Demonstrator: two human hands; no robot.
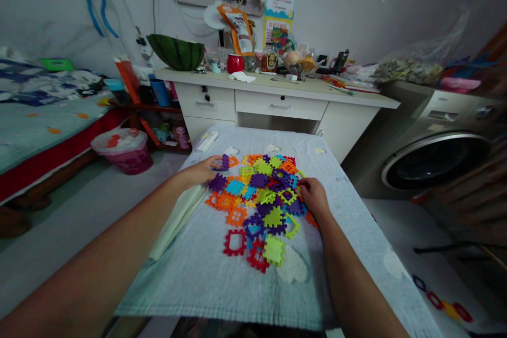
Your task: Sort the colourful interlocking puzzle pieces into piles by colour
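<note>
One white desk (281,97) stands well beyond both hands. Nearer, a pale cloth (182,285) covers the surface under and around them. On it a loose pile of colored toothed pieces (259,180) lies between the hands, to the right of the left hand (203,170) and to the left of the right hand (315,196), spreading from about level with them toward the person.

The left hand, at the pile's left edge, has its fingertips drawn together, pinching a purple piece (225,162) that stands tilted up from the cloth. The right hand is at the pile's right edge, palm down with the fingers curled inward among the pieces; whether it grips one, I cannot tell.

A narrow white box (207,141) lies just beyond the left hand. Of the single pieces, a red square frame (227,243) and a solid lime square (274,250) lie between the forearms, nearer the person than either hand. An orange piece (311,218) shows just beside the right wrist, partly hidden.
</note>
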